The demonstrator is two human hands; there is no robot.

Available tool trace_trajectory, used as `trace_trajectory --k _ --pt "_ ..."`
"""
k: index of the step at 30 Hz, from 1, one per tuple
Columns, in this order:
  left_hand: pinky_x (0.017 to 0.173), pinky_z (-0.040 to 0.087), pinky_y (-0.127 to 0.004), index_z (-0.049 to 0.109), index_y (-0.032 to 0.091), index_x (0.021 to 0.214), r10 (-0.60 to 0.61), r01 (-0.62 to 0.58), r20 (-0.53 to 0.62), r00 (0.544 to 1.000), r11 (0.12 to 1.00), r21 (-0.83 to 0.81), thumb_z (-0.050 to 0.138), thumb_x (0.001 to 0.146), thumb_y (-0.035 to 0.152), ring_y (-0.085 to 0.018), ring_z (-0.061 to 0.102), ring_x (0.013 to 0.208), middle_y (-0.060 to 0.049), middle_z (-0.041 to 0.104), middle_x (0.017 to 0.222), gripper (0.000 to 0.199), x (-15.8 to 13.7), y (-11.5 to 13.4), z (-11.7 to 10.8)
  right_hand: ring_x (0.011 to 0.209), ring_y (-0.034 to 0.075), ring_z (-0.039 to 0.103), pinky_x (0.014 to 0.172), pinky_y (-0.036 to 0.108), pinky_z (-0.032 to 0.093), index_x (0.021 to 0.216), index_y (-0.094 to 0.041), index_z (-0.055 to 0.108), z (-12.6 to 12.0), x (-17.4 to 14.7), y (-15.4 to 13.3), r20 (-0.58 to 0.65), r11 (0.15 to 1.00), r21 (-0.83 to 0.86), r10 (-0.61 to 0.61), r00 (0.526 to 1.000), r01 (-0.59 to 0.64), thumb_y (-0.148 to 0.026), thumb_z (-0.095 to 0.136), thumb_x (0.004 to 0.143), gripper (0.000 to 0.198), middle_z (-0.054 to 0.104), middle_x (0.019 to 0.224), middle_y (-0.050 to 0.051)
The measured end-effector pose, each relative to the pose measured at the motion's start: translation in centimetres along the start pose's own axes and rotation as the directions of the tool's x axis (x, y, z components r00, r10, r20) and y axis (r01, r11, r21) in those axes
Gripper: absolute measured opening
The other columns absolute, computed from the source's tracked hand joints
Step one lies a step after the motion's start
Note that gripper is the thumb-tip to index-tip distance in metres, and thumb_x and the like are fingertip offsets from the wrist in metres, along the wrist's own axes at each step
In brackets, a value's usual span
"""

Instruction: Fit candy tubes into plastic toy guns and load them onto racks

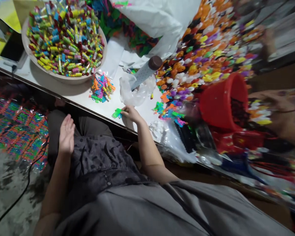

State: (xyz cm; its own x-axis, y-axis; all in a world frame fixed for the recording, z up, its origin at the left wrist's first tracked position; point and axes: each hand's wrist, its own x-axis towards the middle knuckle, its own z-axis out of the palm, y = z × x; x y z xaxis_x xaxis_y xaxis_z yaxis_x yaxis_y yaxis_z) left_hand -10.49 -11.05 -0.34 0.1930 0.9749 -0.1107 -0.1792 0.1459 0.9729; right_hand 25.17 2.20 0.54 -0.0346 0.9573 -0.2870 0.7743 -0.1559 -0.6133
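My right hand (132,114) is at the table's near edge, its fingers pinched on a small green plastic toy piece (117,113) with a bit of blue beside it. My left hand (67,135) hangs off the table by my leg, fingers stretched out, holding nothing. Just beyond the right hand is a clear plastic bag (127,91) with a grey dotted cylinder (145,72), dark at its end, standing tilted in it. A small heap of colourful plastic toy pieces (102,88) lies to the left, and another loose group (170,111) lies to the right.
A wide bowl (61,78) heaped with small colourful tubes stands at the back left. A red bucket (216,105) lies tilted at the right beside a large pile of colourful plastic pieces (194,70). A white sack (162,19) lies behind. Another person's hand (269,42) shows far right.
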Motion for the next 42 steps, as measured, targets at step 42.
trace_trajectory --k 42 --pt "0.092 0.044 -0.033 0.038 0.024 0.118 -0.036 -0.175 -0.735 0.677 0.962 -0.208 0.028 0.098 0.034 -0.008 0.058 0.099 0.002 0.059 0.114 0.024 7.2 0.3 -9.5 0.045 0.004 0.045 0.034 0.013 0.022 0.092 -0.020 0.045 6.5 -9.4 -11.8 0.468 0.366 0.859 -0.282 0.837 -0.357 -0.048 0.075 0.064 0.050 0.063 0.074 -0.001"
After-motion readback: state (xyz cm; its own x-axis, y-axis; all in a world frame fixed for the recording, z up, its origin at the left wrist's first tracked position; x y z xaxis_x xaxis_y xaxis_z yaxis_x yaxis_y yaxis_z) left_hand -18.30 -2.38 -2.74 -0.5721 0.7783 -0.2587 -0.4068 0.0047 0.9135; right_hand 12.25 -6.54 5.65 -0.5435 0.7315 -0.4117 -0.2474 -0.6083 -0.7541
